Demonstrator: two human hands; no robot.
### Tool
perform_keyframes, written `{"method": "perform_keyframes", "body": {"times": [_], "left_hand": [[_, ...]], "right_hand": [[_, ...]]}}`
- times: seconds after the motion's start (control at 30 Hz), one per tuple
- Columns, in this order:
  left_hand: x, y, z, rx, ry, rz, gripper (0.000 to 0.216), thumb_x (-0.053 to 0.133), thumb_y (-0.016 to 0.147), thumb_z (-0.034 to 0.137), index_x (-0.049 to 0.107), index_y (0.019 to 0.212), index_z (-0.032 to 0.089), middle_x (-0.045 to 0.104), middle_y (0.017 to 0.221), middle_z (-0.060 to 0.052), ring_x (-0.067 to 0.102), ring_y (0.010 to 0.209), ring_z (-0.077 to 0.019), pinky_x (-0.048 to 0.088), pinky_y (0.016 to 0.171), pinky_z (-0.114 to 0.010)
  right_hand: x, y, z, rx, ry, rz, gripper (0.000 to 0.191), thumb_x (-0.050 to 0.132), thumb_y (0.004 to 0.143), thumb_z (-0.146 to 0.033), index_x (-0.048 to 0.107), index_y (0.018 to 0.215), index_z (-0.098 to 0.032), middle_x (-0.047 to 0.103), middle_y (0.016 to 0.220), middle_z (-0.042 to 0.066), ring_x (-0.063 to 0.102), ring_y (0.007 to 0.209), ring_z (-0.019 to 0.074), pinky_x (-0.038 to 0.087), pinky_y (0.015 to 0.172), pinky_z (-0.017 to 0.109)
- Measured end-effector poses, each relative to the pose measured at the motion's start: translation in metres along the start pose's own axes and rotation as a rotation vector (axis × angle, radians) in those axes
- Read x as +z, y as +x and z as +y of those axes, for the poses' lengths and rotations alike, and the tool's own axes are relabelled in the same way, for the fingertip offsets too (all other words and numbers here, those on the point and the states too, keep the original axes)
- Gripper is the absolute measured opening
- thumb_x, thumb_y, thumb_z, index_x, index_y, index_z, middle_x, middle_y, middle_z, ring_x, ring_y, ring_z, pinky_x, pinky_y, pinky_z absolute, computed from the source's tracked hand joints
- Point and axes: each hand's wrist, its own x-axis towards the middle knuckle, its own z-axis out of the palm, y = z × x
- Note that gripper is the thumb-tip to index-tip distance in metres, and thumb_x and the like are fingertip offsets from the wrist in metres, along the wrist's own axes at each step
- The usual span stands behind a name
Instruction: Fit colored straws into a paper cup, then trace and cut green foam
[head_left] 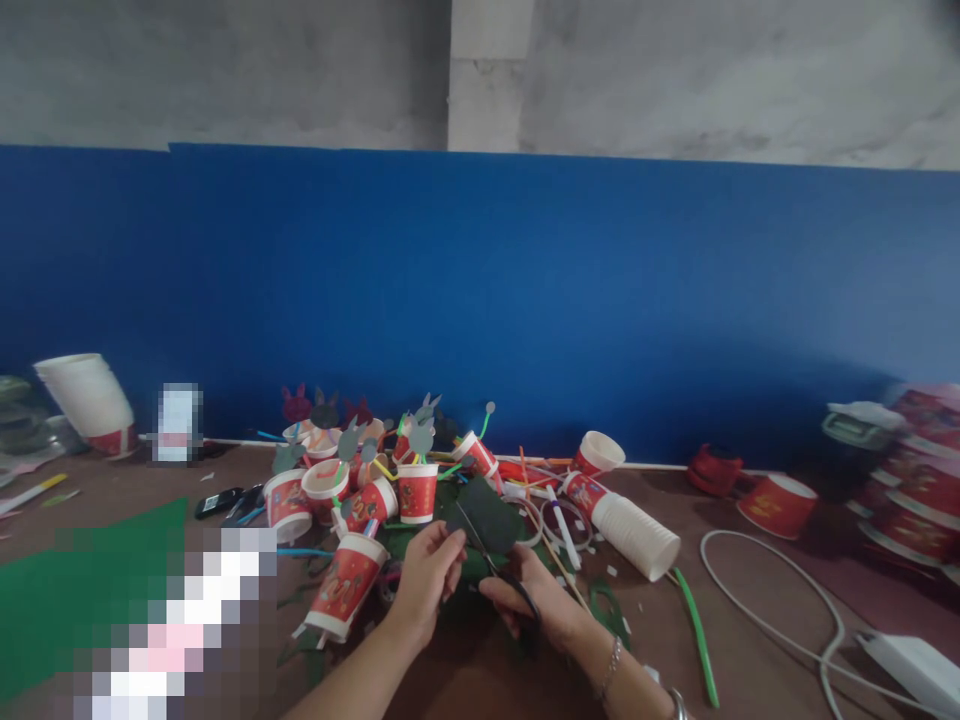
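Note:
My left hand [427,578] pinches the left edge of a dark grey piece of felt [491,513] and holds it up over the brown table [750,640]. My right hand [534,603] grips black scissors [495,565], fingers through the handles, with the blades reaching up into the felt. Just beyond my hands stands a cluster of red and white paper cups [416,490], some upright and some tipped, with coloured straws and small grey cut-out shapes stuck in them. A tipped cup [343,585] lies beside my left wrist.
A lying stack of white cups [634,533] and a green straw [696,630] are right of my hands. A white cable [780,585] runs to a white box [911,665]. Red bowls [776,503] sit far right, green sheet [82,590] left, blue wall panel [525,300] behind.

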Motion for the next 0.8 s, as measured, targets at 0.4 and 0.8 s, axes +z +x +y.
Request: {"method": "perform_keyframes", "body": {"times": [0.4, 0.8], "left_hand": [[-0.0017, 0.0023, -0.0029, 0.031, -0.045, 0.011, 0.038, 0.064, 0.073, 0.049, 0.049, 0.060, 0.016, 0.038, 0.038, 0.009, 0.026, 0.030, -0.0016, 0.015, 0.030, -0.013], [-0.0017, 0.0016, -0.0033, 0.026, -0.050, 0.054, 0.040, 0.065, 0.072, 0.050, 0.049, 0.060, 0.015, 0.038, 0.038, 0.010, 0.026, 0.030, -0.0010, 0.015, 0.029, -0.012]], "right_hand": [[-0.0041, 0.0009, 0.0042, 0.026, 0.004, -0.010, 0.052, 0.072, 0.062, -0.048, 0.049, 0.096, -0.015, 0.046, 0.042, -0.010, 0.038, 0.034, 0.0056, 0.032, 0.034, 0.016], [-0.0041, 0.0000, 0.0056, 0.000, 0.007, -0.035, 0.062, 0.070, 0.062, -0.054, 0.046, 0.104, -0.014, 0.044, 0.042, -0.011, 0.037, 0.033, 0.0062, 0.032, 0.034, 0.017]]}}
